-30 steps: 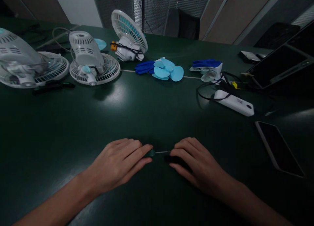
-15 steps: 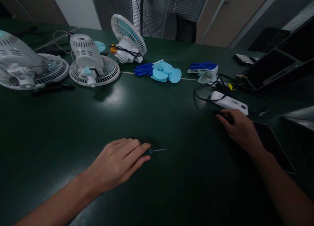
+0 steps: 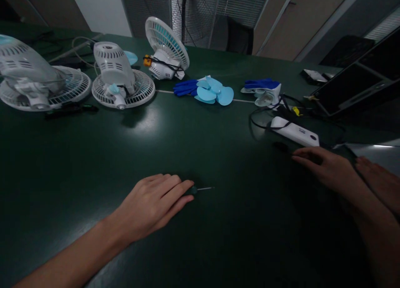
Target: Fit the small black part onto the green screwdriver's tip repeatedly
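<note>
My left hand [image 3: 150, 207] lies on the dark green table [image 3: 93, 163] with its fingers curled over the handle of a small screwdriver [image 3: 200, 189]. The thin metal shaft pokes out to the right. My right hand [image 3: 326, 167] rests far to the right with fingers stretched out flat and nothing in them. A small dark object [image 3: 280, 146] lies just beyond its fingertips. Beside my right wrist, at the frame's edge, shows another hand [image 3: 379, 180]; I cannot tell whose it is.
White fans [image 3: 121, 78] lie in pieces at the back left, and one grille [image 3: 167, 42] stands upright. Blue fan blades [image 3: 214, 92] and blue gloves [image 3: 262, 84] lie mid-table. A white power strip [image 3: 295, 132] with cables and dark screens [image 3: 350, 88] fill the right side.
My right hand left the screwdriver tip, carried a small dark object out to the right, set it down and opened. My left hand stayed on the handle.
</note>
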### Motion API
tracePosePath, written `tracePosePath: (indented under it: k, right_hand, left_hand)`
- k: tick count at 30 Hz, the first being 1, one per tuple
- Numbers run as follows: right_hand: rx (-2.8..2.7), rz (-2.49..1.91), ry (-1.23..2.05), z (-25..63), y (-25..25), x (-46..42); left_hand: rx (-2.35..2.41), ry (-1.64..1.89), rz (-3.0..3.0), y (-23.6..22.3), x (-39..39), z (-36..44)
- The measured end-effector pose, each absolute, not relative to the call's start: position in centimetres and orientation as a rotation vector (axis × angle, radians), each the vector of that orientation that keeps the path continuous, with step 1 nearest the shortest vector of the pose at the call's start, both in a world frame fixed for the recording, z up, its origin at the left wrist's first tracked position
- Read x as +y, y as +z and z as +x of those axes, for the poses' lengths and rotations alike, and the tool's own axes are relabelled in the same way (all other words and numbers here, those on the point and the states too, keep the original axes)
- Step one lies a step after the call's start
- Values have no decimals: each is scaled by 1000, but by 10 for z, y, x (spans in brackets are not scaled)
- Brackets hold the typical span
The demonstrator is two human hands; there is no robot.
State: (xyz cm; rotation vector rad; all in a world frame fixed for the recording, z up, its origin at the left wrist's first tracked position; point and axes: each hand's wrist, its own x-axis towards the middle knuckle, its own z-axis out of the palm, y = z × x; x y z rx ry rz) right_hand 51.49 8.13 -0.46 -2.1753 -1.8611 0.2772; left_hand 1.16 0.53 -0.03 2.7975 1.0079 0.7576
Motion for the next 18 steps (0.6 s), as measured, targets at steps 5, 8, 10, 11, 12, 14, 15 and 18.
tracePosePath:
  k: [5, 8, 10, 11, 12, 14, 15, 18]
  right_hand:
    - [-1811, -2260, 284, 505, -1, 82]
    - [-1729, -2188, 137, 490, 4, 77]
    - [-1605, -2038, -86, 476, 6, 74]
    - [-1541, -1957, -186, 468, 7, 73]
    - [-1497, -1895, -232, 459, 9, 73]
    - [-1440, -1821, -232, 445, 10, 75]
    - [-1421, -1807, -190, 439, 10, 76]
    - [-1385, -1796, -109, 430, 7, 78]
  left_hand:
    - [1009, 771, 2802, -2, 5, 11]
    - [1005, 768, 2798, -3, 5, 11]
    - [998, 762, 2792, -3, 5, 11]
    - [994, 759, 2789, -2, 5, 11]
    - [995, 756, 2784, -2, 5, 11]
    - [995, 747, 2776, -2, 4, 11]
    - [994, 741, 2775, -2, 4, 11]
    - [988, 739, 2785, -1, 4, 11]
